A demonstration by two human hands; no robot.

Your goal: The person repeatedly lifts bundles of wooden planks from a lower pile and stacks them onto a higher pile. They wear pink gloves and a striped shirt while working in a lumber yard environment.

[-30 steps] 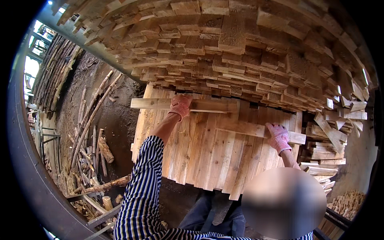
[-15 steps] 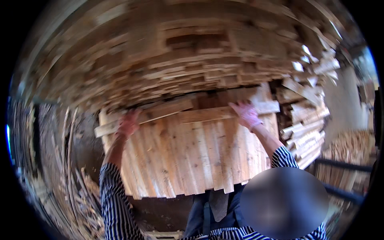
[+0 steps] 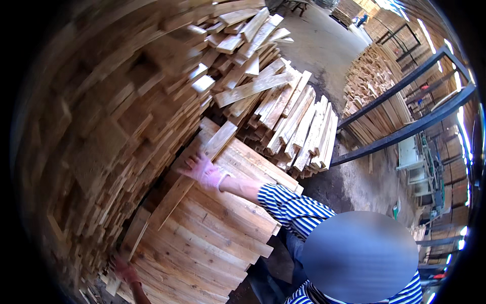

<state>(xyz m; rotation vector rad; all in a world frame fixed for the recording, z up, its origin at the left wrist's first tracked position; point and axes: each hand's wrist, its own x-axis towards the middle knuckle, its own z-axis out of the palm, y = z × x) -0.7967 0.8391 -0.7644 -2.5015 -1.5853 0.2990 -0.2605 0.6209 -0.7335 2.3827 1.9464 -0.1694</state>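
Pink gloves cover both my hands. My right hand (image 3: 203, 171) has its fingers spread over a narrow wooden board (image 3: 174, 200) that lies crosswise on a layer of side-by-side planks (image 3: 212, 238). At the lower left, my left hand (image 3: 125, 269) rests at the near end of another crosswise board (image 3: 135, 234). Its fingers are shadowed and blurred, so their grip does not show. The crosswise boards run along the far side of the plank layer, beside a tall wood stack.
The tall stack of boards (image 3: 96, 152) rises on the left. Beyond my right hand lies a pile of loose boards (image 3: 298, 124). A dark metal frame (image 3: 405, 133), a green-and-white machine (image 3: 420, 167) and another wood stack (image 3: 369, 76) are on the right. A distant person (image 3: 362, 20) shows at the top.
The view has swung to the right, so the plank layer now appears tilted at lower left and more of the workshop shows. My hands are still at the crosswise boards.
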